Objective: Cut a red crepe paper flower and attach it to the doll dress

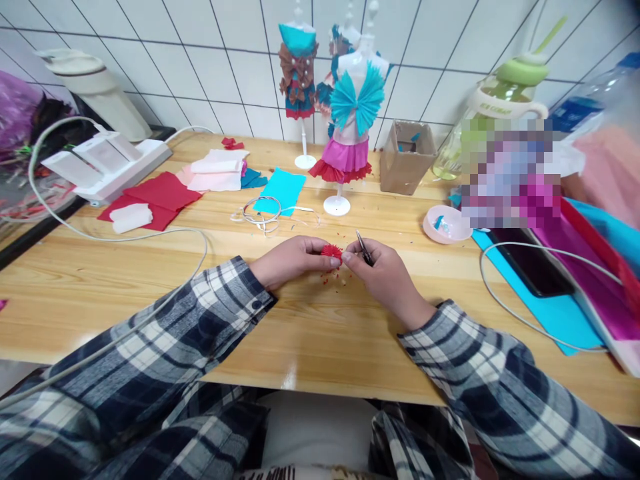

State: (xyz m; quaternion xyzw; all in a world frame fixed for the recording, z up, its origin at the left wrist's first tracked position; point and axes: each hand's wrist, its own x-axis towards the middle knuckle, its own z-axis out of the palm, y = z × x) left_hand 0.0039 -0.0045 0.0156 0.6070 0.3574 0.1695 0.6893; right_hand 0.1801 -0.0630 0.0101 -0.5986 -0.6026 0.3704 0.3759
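left fingers (324, 263) pinch a red pleated piece (331, 251); right fingers (356, 265) hold a dark pointed tool (367, 255).

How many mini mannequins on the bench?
3: the left one in brown and teal, the front one with the turquoise bow, and one mostly hidden behind that. More could be hidden behind the front one.
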